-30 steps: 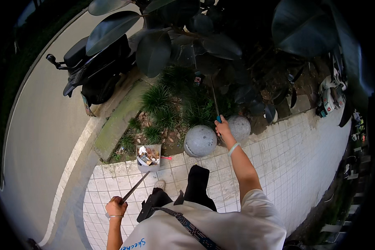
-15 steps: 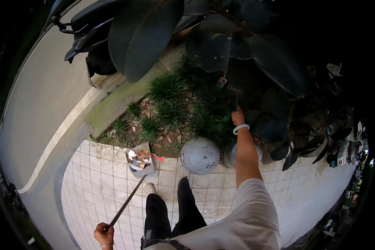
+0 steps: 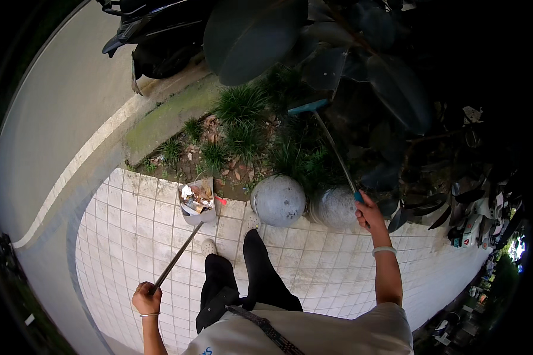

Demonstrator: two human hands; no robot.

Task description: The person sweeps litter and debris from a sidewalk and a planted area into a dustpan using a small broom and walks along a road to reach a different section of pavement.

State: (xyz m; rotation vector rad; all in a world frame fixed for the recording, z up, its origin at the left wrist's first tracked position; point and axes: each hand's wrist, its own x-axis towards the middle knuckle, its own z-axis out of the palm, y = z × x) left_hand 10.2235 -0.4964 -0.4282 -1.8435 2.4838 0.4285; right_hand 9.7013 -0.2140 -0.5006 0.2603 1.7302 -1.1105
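The person's right hand (image 3: 369,212) is curled closed around the handle of a long thin tool (image 3: 336,145), whose shaft slants up and away to a teal crosspiece (image 3: 308,107) over the dark growth of the planting bed. The left hand (image 3: 146,298), lower and well apart, is wrapped closed around a dark pole (image 3: 177,257) that slopes up to the near wall of a pale dustpan (image 3: 199,218). The dustpan sits on the tiled pavement (image 3: 148,231) by the bed's edge, holding crumpled white and brown litter (image 3: 196,198), with a small red piece (image 3: 221,200) just beside its right side. Right of it, two round grey stones (image 3: 278,201) line the border, the farther one near the right hand, narrowing the way into the bed there. Open tiles spread between the left hand and the person's shoes (image 3: 208,247), and a mossy kerb (image 3: 172,125) bounds the bed on the left. Broad dark leaves (image 3: 254,41) cover the upper middle, hiding part of the bed and of a black scooter (image 3: 166,35), which the upper edge cuts off. Deep shadow makes whatever lies under the crosspiece hard to make out.
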